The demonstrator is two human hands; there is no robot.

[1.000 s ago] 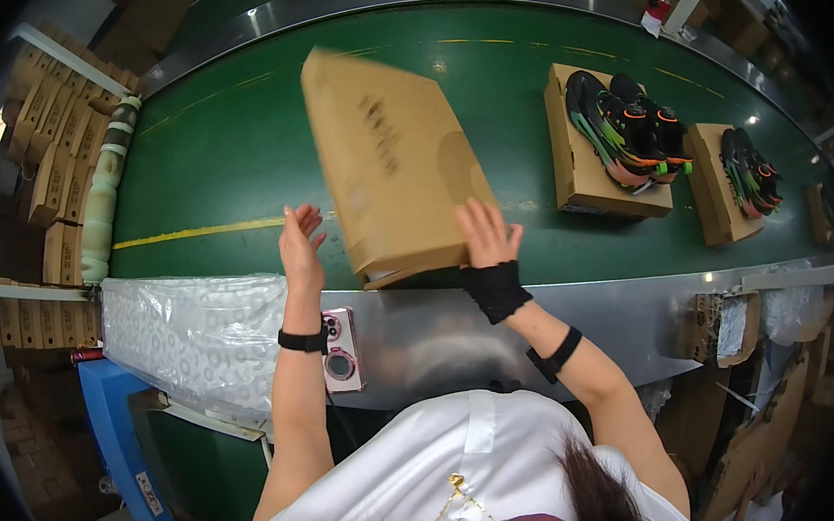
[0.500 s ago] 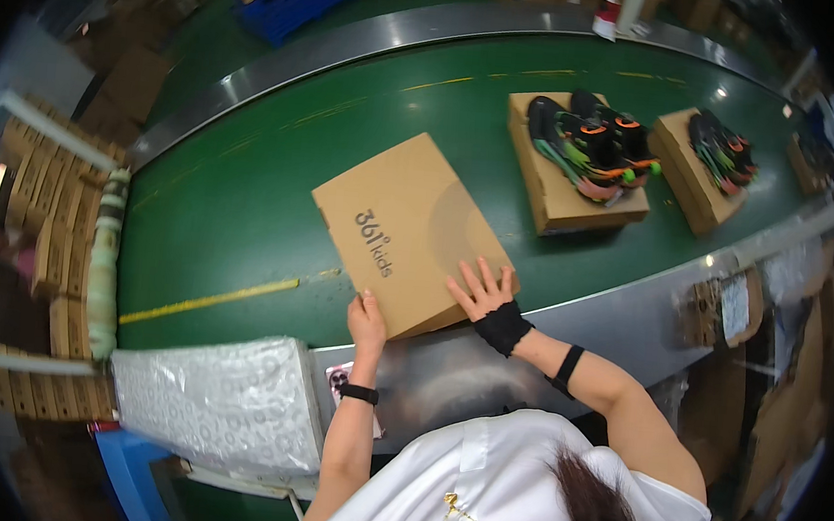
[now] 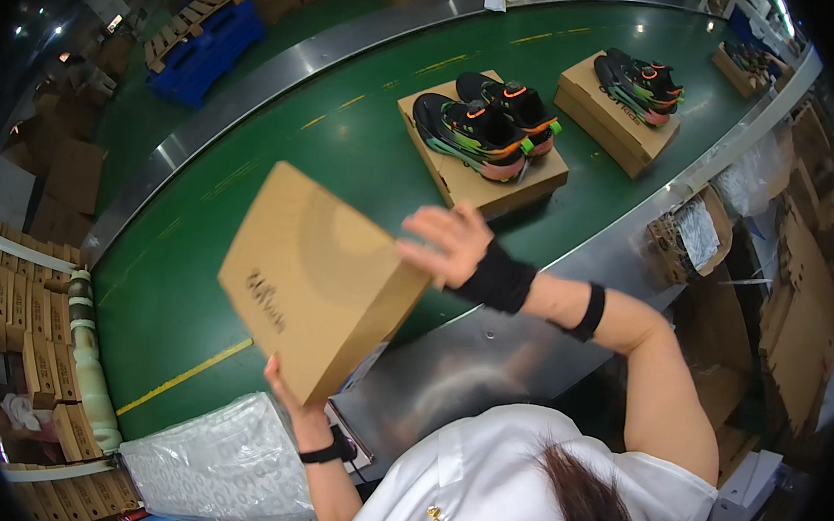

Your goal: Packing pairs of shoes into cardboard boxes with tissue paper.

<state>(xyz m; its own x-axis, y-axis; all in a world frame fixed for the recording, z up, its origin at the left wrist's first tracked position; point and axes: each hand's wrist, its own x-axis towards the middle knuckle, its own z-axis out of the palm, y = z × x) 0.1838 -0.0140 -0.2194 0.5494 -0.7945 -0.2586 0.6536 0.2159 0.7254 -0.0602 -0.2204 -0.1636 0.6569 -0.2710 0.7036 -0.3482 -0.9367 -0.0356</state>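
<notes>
White short-sleeved shirt; black wrist wrap, black armband; black watch.

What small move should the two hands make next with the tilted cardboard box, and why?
Probably lower the cardboard box flat onto the green belt: it is tilted in the air, with the left hand under its near corner, the right hand on its far edge, and bare belt beneath.

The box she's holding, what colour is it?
Plain tan-brown cardboard box, seen best in the head view.

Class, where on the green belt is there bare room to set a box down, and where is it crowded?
Bare belt lies left of the nearest shoe-topped box. The right end is crowded: that box, a second, a third.
</notes>
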